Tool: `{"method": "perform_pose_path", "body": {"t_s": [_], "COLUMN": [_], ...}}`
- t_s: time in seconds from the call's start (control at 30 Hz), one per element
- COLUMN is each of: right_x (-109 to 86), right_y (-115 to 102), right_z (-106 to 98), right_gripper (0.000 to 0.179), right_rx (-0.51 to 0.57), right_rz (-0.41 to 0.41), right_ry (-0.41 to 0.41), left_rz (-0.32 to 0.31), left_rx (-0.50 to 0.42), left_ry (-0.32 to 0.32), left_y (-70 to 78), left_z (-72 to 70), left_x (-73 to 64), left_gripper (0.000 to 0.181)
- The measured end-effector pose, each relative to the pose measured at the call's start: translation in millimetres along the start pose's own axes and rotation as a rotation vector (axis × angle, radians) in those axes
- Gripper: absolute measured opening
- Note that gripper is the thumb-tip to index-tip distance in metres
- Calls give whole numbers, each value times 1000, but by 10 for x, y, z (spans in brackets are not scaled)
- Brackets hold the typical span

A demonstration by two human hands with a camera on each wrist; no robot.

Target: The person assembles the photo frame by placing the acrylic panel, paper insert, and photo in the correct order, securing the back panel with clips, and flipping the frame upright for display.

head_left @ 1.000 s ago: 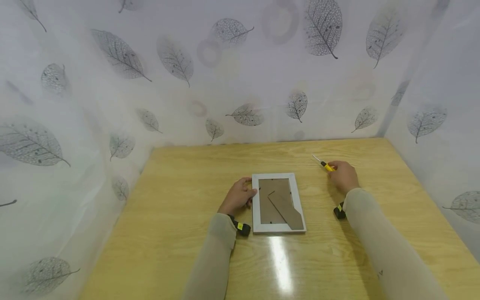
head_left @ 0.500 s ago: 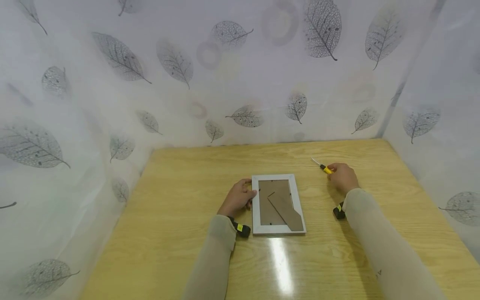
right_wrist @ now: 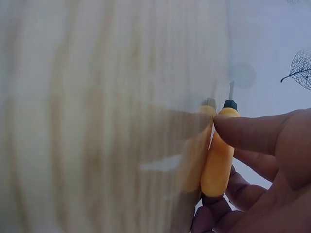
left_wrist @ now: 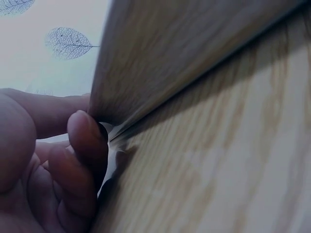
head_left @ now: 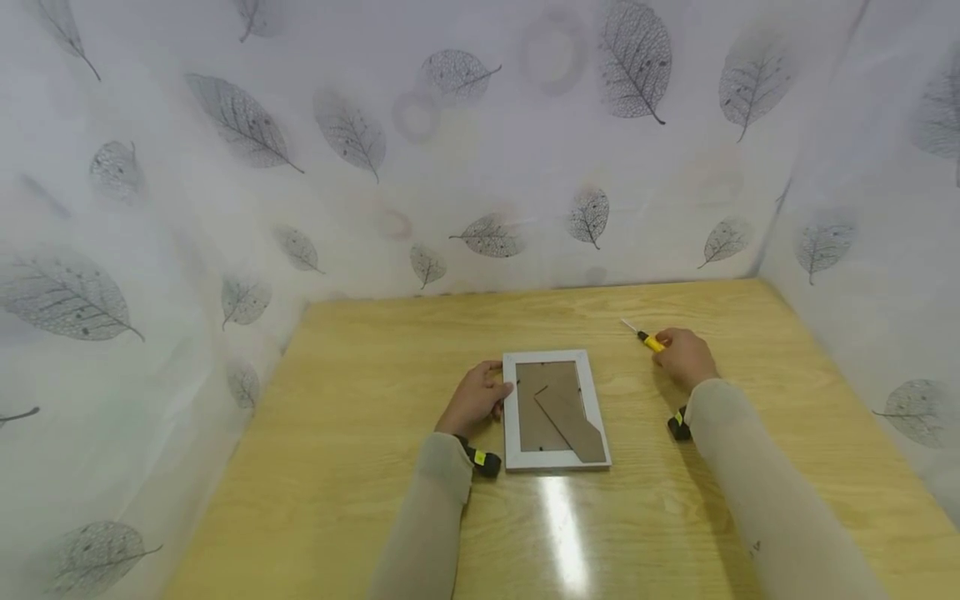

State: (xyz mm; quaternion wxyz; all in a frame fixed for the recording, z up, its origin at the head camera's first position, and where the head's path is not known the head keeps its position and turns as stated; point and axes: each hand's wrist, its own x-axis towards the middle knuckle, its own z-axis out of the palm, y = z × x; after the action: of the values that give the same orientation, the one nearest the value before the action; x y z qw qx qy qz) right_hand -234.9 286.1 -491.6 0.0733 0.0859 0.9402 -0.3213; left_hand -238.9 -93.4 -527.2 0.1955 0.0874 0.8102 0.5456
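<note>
A white picture frame (head_left: 512, 425) lies face down on the wooden table, its brown backing board (head_left: 551, 396) and folded stand (head_left: 577, 429) facing up. My left hand (head_left: 474, 396) grips the frame's left edge, thumb on top and the other fingers curled at the side. In the left wrist view, the curled fingers (left_wrist: 80, 145) meet the corner where the frame's side (left_wrist: 184, 53) comes down to the table. Right of the frame, my right hand (head_left: 686, 358) pinches a yellow-and-black screwdriver (head_left: 651, 340) by its handle. Its thin shaft points away to the upper left, close over the table.
The wood-grain table (head_left: 352, 467) ends at the back against a pale sheet (head_left: 517, 167) printed with leaves, which also covers both sides. Black wrist cameras sit on both wrists. A bright light reflection (head_left: 562, 533) shows in front of the frame.
The head view has shifted slightly. Both hands keep their holds on the frame and the screwdriver, with almost no movement.
</note>
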Motion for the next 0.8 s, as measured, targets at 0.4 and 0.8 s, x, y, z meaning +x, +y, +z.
{"method": "perform_pose_path", "body": {"t_s": [0.4, 0.8], "right_x": [-184, -543], "right_y": [-45, -286], "right_z": [-148, -41], "right_gripper": [58, 61], "right_rx": [139, 154], "right_rz": [16, -76], "right_ry": [8, 37], "left_rz": [0, 31], "left_rx": [33, 376], "left_ry": [30, 34], "left_y": [54, 198], "left_z": [-61, 57], "left_x": [40, -164], "left_gripper": [51, 52]}}
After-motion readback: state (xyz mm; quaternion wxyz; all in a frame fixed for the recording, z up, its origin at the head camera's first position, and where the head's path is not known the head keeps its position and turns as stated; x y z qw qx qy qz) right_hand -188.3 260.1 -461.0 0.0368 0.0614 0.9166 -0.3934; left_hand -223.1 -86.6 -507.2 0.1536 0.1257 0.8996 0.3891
